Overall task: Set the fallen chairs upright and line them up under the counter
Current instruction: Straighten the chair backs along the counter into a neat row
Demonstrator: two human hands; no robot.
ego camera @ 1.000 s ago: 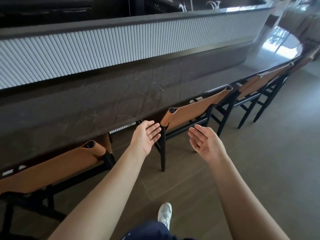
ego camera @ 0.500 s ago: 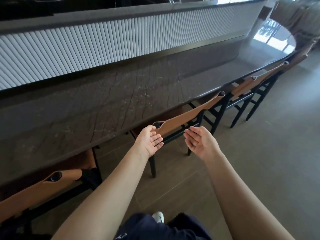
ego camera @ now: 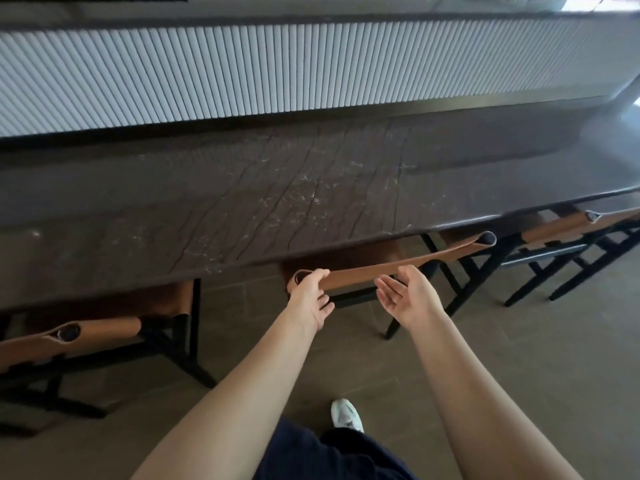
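A black-framed chair with a tan leather backrest (ego camera: 381, 268) stands upright in front of me, its seat partly under the dark stone counter (ego camera: 277, 202). My left hand (ego camera: 310, 296) grips the left end of that backrest, thumb over the top. My right hand (ego camera: 407, 296) hovers palm up just below the middle of the backrest, fingers relaxed, holding nothing. Another upright chair (ego camera: 86, 336) stands to the left under the counter. A third chair (ego camera: 568, 230) stands to the right.
Behind the counter rises a white ribbed panel (ego camera: 277, 71). Brown tiled floor (ego camera: 519, 358) spreads behind the chairs to the right. My white shoe (ego camera: 346, 415) and dark trousers show at the bottom edge.
I have stepped closer to the counter and turned to face it. My left hand has reached the backrest's left end and closed on it. My right hand has moved up beside the backrest.
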